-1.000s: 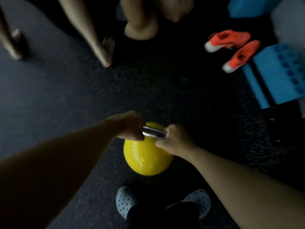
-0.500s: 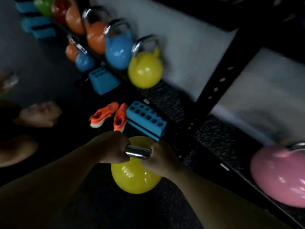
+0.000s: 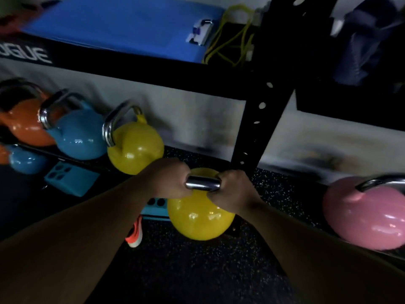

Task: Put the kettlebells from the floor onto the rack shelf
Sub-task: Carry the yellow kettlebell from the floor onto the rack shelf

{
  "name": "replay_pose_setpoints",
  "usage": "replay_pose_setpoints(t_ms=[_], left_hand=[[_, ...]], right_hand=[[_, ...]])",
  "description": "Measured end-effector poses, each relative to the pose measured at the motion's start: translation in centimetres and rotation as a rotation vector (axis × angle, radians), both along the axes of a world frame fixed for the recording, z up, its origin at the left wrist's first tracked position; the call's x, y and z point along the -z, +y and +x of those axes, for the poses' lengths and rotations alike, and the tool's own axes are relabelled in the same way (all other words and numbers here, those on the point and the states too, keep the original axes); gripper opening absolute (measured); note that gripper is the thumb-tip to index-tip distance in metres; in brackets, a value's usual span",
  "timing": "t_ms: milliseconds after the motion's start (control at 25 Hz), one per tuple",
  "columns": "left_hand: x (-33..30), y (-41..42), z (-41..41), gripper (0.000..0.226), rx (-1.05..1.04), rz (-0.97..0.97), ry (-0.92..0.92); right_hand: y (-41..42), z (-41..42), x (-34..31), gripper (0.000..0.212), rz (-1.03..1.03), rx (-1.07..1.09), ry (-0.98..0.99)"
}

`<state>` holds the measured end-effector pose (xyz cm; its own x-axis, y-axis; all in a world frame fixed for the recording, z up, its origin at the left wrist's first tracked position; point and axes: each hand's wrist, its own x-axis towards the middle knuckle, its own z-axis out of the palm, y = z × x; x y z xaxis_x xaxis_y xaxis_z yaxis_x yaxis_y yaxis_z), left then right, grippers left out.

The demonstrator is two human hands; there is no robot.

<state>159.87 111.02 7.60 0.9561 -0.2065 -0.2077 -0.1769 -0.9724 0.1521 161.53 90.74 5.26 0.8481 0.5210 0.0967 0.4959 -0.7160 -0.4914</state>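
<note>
On the rack shelf (image 3: 197, 154) an orange kettlebell (image 3: 24, 126), a blue kettlebell (image 3: 79, 137) and a yellow kettlebell (image 3: 135, 148) already stood in a row. The left hand (image 3: 168, 181) and right hand (image 3: 232, 191) each had a grip wrapped tight on the steel handle (image 3: 202, 183) of the carried kettlebell (image 3: 199, 216), hanging just before the shelf edge. It probably needed lifting clear of the black upright (image 3: 260, 106), then lowering gently into the gap left of the pink kettlebell (image 3: 363, 213).

White letters on the black rack beam (image 3: 24, 55) read roughly "OGUE", upside down and cut off at the edge.
</note>
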Motion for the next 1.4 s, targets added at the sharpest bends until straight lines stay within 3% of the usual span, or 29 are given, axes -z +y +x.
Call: replay_pose_setpoints(t_ms=[240,520,880,960,1240,1400], left_hand=[[-0.9,5.4,5.4,0.027,0.075,-0.063,-0.053],[1.0,8.8,10.8,0.032,0.081,-0.07,-0.129],[1.2,8.1,14.4,0.023,0.141,-0.093,-0.125],[0.9,8.4,14.5,0.01,0.159,-0.1,-0.157],[2.0,8.6,13.8,0.021,0.068,-0.196,-0.189],[2.4,8.0,12.9,0.018,-0.008,-0.28,-0.229]], right_hand=[[5.4,4.4,-0.7,0.033,-0.065,0.137,0.038],[9.1,9.6,-0.6,0.021,-0.116,0.189,0.053],[9.3,11.5,0.0,0.011,0.014,0.317,0.096],[9.5,11.3,0.4,0.013,0.046,0.328,0.095],[9.6,10.6,0.6,0.011,0.071,0.33,0.096],[9.6,10.4,0.3,0.032,0.113,0.302,0.121]])
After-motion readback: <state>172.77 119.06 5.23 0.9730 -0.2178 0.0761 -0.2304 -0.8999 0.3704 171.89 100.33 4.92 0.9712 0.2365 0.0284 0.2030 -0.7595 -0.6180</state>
